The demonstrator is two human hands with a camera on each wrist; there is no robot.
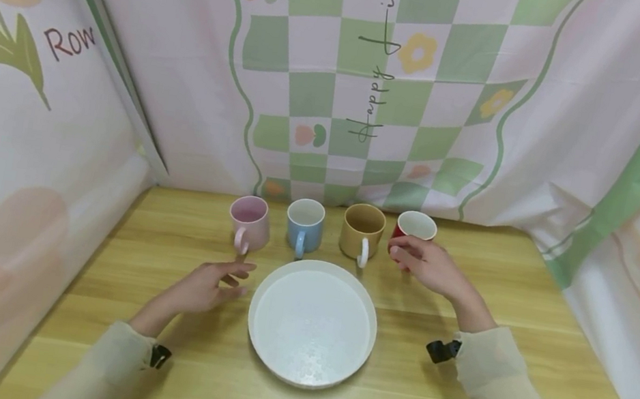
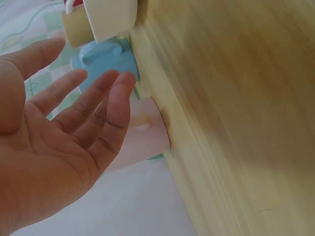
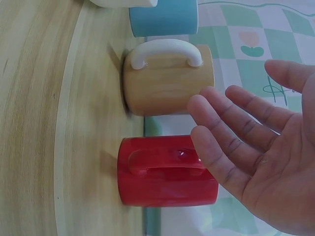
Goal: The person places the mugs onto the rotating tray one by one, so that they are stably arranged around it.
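Note:
Four mugs would be several: a pink mug [image 1: 250,225], a blue mug [image 1: 305,226], a tan mug with a white handle [image 1: 361,233] and a red mug [image 1: 417,225] stand upright in a row. In front of them lies a round white tray [image 1: 304,376]. My right hand [image 1: 431,266] hovers before the red mug, hiding most of it in the head view; in the right wrist view its fingers [image 3: 236,147] are loosely spread and hold nothing. Left of the tray, my left hand [image 1: 210,288] is held in the air below the pink mug, its fingers [image 2: 98,113] relaxed and bare.
The wooden table [image 1: 192,387] carries the mugs near its back edge. Behind them hangs a green-checked curtain [image 1: 366,96], and printed cloth walls [image 1: 18,182] close off both sides. Each sleeve has a small black wrist camera [image 1: 443,351].

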